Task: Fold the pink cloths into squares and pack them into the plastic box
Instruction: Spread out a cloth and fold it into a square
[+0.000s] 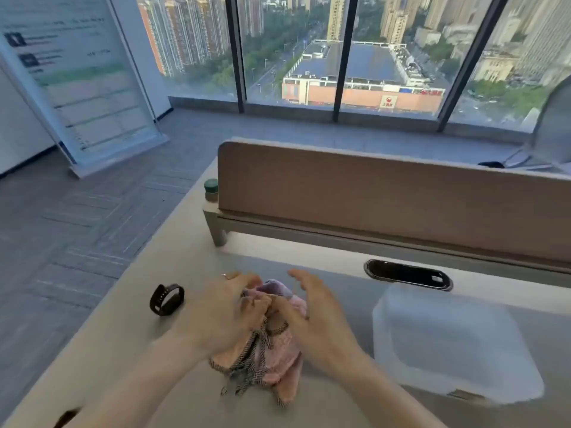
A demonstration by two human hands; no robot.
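Observation:
A bunched pile of pink cloths (279, 359) with dark checked trim lies on the pale desk in front of me. My left hand (222, 310) grips the top of the pile from the left, fingers curled into the fabric. My right hand (312, 310) pinches the same spot with thumb and a finger while its other fingers stretch out above the cloth. A clear plastic box (457, 344) stands to the right of the pile, and nothing shows inside it.
A black smartwatch (167, 299) lies left of my hands. A brown divider panel (386, 199) rises along the desk's far edge, with a black cable slot (408, 274) below it and a green-capped bottle (211, 189) at its left end. Floor drops off to the left.

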